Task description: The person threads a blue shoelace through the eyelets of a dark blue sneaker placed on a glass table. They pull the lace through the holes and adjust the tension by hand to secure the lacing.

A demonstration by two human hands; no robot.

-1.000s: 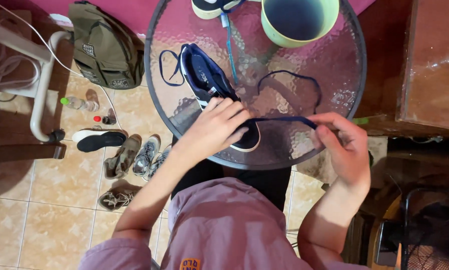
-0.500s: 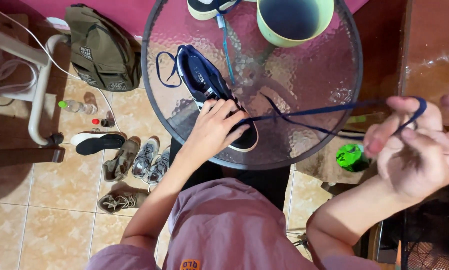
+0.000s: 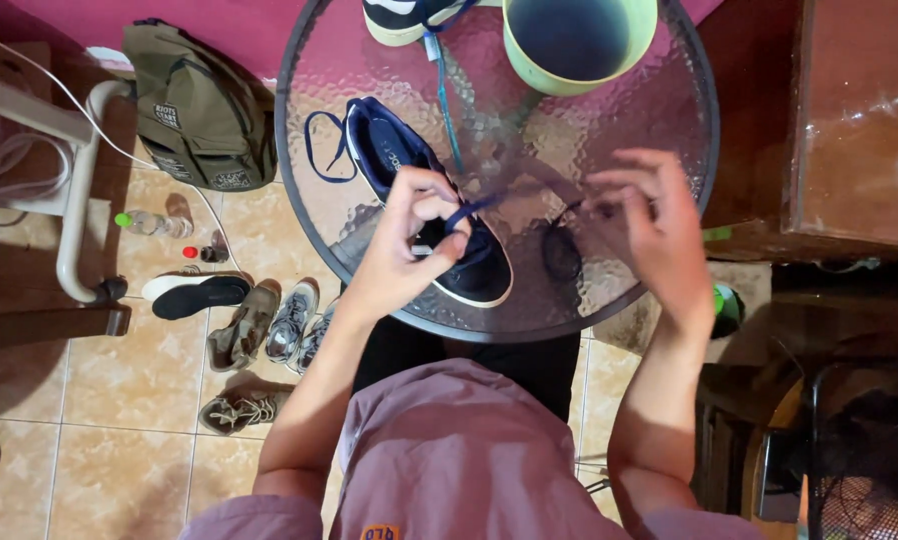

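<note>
A dark blue sneaker (image 3: 469,265) with a white sole lies on the round glass table (image 3: 659,110). My left hand (image 3: 404,245) rests on the shoe and pinches a dark blue lace (image 3: 469,210) at its eyelets. My right hand (image 3: 649,230) hovers to the right of the shoe, fingers curled around the other stretch of the lace, which runs blurred towards it. A loose loop of lace (image 3: 319,150) trails off the shoe's heel end to the left.
A light green bucket (image 3: 579,40) and a second sneaker (image 3: 409,18) stand at the table's far side. On the tiled floor to the left are an olive backpack (image 3: 204,110), several shoes (image 3: 269,325) and a white frame (image 3: 79,190). A wooden cabinet (image 3: 859,120) stands right.
My right hand swung far out to the right, drawing the lace taut, then came back in close to the shoe. My left hand stayed on the shoe and now pinches the lace.
</note>
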